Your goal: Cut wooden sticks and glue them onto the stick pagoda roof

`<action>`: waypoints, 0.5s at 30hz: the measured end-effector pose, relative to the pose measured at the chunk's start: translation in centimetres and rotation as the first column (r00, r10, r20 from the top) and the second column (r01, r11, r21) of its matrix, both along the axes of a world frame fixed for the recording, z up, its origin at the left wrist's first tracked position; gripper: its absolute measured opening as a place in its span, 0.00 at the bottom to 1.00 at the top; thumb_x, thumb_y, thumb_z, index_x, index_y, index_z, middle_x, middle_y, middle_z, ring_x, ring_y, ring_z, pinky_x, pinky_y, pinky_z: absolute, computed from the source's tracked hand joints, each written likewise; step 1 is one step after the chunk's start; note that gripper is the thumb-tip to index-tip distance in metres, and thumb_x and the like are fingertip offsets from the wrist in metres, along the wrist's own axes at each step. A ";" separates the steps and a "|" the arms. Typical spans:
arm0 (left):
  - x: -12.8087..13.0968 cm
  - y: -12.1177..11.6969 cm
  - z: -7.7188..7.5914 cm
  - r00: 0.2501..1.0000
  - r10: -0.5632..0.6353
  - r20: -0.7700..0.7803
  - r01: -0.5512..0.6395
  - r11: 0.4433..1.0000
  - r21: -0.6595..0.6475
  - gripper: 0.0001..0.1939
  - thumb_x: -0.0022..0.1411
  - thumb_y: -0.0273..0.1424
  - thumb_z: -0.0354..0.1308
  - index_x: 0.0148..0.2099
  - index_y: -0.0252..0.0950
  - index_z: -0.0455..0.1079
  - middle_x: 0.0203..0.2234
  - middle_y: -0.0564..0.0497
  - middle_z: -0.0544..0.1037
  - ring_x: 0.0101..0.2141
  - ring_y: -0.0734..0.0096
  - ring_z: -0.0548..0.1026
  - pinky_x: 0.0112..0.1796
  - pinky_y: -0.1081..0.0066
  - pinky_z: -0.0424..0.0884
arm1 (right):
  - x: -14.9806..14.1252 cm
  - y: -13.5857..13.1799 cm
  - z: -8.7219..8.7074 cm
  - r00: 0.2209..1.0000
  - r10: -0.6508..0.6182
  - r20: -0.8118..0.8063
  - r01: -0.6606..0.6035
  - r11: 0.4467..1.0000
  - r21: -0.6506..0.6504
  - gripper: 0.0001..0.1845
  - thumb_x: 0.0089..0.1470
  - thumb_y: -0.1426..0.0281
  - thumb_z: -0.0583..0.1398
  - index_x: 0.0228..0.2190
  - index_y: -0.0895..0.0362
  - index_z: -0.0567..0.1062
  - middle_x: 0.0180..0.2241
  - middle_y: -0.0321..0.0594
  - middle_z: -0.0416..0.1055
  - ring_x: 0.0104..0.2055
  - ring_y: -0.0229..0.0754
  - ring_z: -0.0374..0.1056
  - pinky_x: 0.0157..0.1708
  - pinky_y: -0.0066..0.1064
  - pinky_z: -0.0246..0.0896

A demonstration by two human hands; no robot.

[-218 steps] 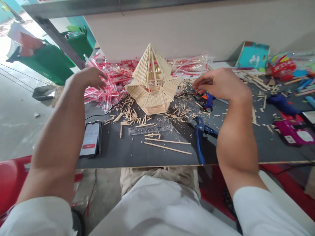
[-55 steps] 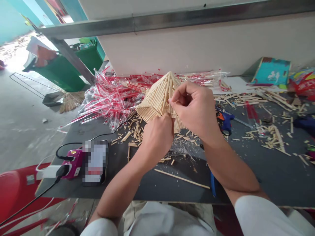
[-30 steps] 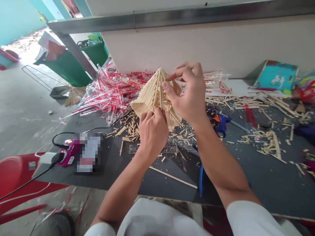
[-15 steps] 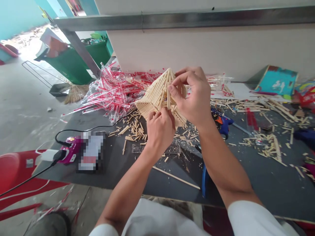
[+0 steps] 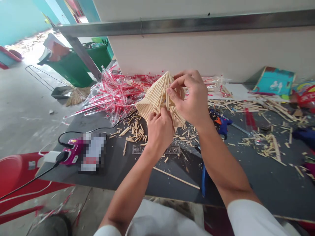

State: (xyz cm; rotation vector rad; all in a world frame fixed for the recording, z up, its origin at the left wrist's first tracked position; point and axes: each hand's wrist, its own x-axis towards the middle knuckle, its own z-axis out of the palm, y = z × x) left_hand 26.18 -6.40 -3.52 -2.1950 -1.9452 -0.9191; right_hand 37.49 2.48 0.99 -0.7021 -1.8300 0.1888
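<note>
A pointed roof-like model of pale round wooden sticks is held up above the table, its peak at the top and a flared lower edge below. My left hand is closed on its lower front edge, fingertips curled over the sticks. Higher up, my right hand pinches at the model's right side, with thumb and forefinger against an upright stick near the gap in the front. Part of the model's right side is hidden behind that hand. Under my left wrist lies a clear ruler.
Red-and-clear plastic wrappers heap behind. Stick offcuts litter the dark table. A blue glue gun and blue-handled pliers lie right. A phone and purple power adapter sit left. One long stick lies in front.
The camera view has shifted slightly. Both hands keep nearly the same hold on the stick model, with the right hand's fingers still at its right side.
</note>
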 end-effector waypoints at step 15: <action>0.3 0.1 0.3 1.000 0.028 0.009 -0.028 0.999 0.021 0.12 0.69 0.25 0.44 0.50 0.29 0.65 0.31 0.41 0.80 0.36 0.58 0.80 0.47 0.58 0.67 | -0.1 0.0 0.0 1.000 -0.023 0.002 0.023 0.999 0.031 0.04 0.58 0.74 0.63 0.35 0.53 0.73 0.42 0.43 0.72 0.54 0.46 0.70 0.57 0.45 0.66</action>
